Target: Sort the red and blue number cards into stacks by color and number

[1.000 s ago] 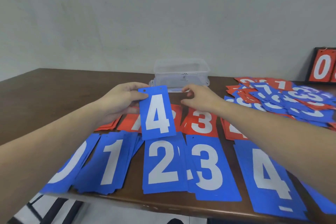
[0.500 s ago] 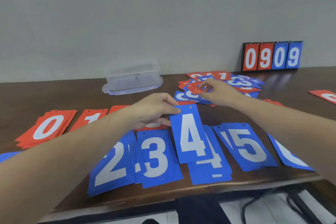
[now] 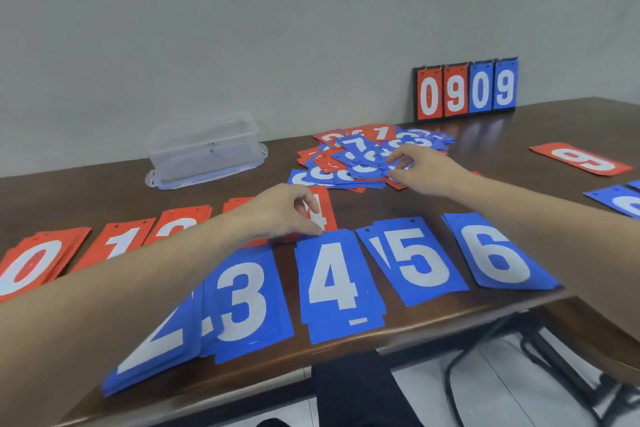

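- Step in hand, as I read it: blue 4 card [image 3: 334, 279] is down on its stack at 6 o'clock, front row, btwn blue 3 stack [image 3: 247, 302] and blue 5 stack [image 3: 417, 262].
- L hand [image 3: 277, 213] sits at the card's far edge, fingertips touching its top corner, fingers loosely curled. Looks like a release, nothing pinched that I can make out.
- R hand [image 3: 420, 168] is out at 1 o'clock over the unsorted pile [image 3: 367, 158], thumb and fingers closing on a card edge; can't tell if it's gripped yet, or which number.
- Red stacks run along 9–10 o'clock behind the blue row; red 4 stack [image 3: 323, 210] just behind L hand.
- Next move calls for: lift one card clean off the pile w/o dragging neighbours, read colour + number, route to the matching stack.
- Blue 4 stack hangs a bit over table edge [image 3: 450, 322], so square it gently.
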A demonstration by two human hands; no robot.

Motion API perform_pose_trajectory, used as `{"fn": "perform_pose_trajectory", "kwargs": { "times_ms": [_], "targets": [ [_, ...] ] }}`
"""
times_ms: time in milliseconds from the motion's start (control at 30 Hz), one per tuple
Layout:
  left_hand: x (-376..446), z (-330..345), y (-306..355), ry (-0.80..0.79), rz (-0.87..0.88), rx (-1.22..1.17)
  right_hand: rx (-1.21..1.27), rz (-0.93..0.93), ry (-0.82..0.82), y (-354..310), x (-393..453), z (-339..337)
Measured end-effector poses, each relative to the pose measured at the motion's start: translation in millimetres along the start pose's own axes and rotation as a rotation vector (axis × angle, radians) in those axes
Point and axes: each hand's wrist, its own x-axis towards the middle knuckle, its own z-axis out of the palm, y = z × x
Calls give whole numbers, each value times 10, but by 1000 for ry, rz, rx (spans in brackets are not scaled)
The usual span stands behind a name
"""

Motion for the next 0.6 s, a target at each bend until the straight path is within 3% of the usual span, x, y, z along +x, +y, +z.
{"fn": "perform_pose_trajectory", "kwargs": {
  "times_ms": [300,600],
  "targets": [
    [612,-85,32,160,21,3,36,28,1,265,301,-17],
    [1494,129,82,206,93,-34,39,79,33,695,647,-191]
  ]
}}
